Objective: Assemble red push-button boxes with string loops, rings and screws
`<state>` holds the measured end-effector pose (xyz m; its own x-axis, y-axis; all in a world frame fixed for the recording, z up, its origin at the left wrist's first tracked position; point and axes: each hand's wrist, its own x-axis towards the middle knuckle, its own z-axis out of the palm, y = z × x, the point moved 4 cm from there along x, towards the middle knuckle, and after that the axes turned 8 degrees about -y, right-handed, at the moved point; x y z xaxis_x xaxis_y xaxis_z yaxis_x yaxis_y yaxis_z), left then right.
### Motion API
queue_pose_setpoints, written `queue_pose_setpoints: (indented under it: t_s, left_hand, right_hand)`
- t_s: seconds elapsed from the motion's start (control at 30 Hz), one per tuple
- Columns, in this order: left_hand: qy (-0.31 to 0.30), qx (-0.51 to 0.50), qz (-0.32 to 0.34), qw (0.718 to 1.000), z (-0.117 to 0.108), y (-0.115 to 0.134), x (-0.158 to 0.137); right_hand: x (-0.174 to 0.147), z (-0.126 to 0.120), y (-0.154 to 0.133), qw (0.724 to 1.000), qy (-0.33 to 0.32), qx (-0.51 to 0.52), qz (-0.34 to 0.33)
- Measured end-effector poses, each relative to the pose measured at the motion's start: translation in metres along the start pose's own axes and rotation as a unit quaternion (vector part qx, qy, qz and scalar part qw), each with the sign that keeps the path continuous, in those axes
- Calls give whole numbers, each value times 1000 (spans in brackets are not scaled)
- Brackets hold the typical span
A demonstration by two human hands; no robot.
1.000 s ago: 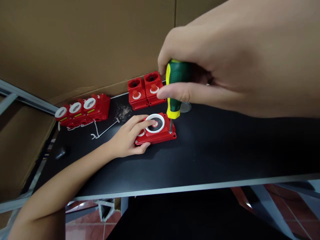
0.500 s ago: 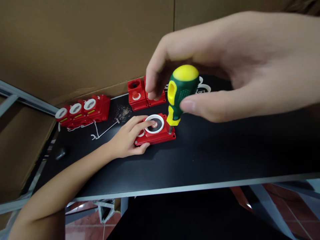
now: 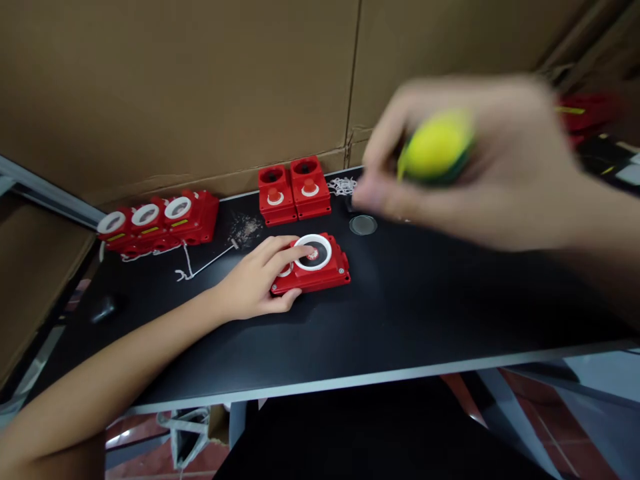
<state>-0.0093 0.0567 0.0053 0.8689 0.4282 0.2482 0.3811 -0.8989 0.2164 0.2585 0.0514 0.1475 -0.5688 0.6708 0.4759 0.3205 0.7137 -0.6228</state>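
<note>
My left hand (image 3: 260, 277) grips a red housing (image 3: 320, 277) lying on the black table. One fingertip rests inside the housing's white ring (image 3: 327, 257), and a second, smaller ring is partly covered by my fingers. Screws show at the front corners. Raised to the right, my right hand (image 3: 490, 160) is closed around a screwdriver (image 3: 440, 147) with a yellow and green handle. Motion blurs this hand, and the screwdriver's shaft is hidden. The tool is apart from the housing.
Behind stand two red housings (image 3: 313, 200); at the left is a row of red units with white rings (image 3: 179, 208). White cord (image 3: 343, 187), a clear disc (image 3: 363, 225), debris (image 3: 245, 230) and a thin rod (image 3: 215, 259) lie on the table (image 3: 400, 313). Cardboard (image 3: 225, 87) walls the back.
My right hand has lifted the screwdriver off the housing's right front screw and moved right. My left hand keeps its hold. The view has shifted slightly, uncovering the clear disc.
</note>
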Motion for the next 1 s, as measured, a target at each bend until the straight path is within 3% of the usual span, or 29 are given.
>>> queue_pose_setpoints:
  t_s: [0.07, 0.13, 0.33, 0.73, 1.0]
  left_hand:
    - [4, 7, 1, 1000, 2, 1, 1]
    - [10, 11, 7, 1000, 3, 2, 2]
    - [15, 28, 6, 999, 4, 10, 4]
    - [11, 54, -4, 998, 8, 20, 0]
    - [3, 65, -2, 998, 5, 24, 0]
  right_hand:
    - [-19, 19, 24, 983, -152, -93, -44]
    - [-36, 35, 47, 975, -185, -118, -42]
    - [-58, 62, 63, 980, -182, -80, -16]
    - [-61, 63, 49, 984, -113, -136, 13]
    - [-59, 53, 44, 986, -98, -89, 98]
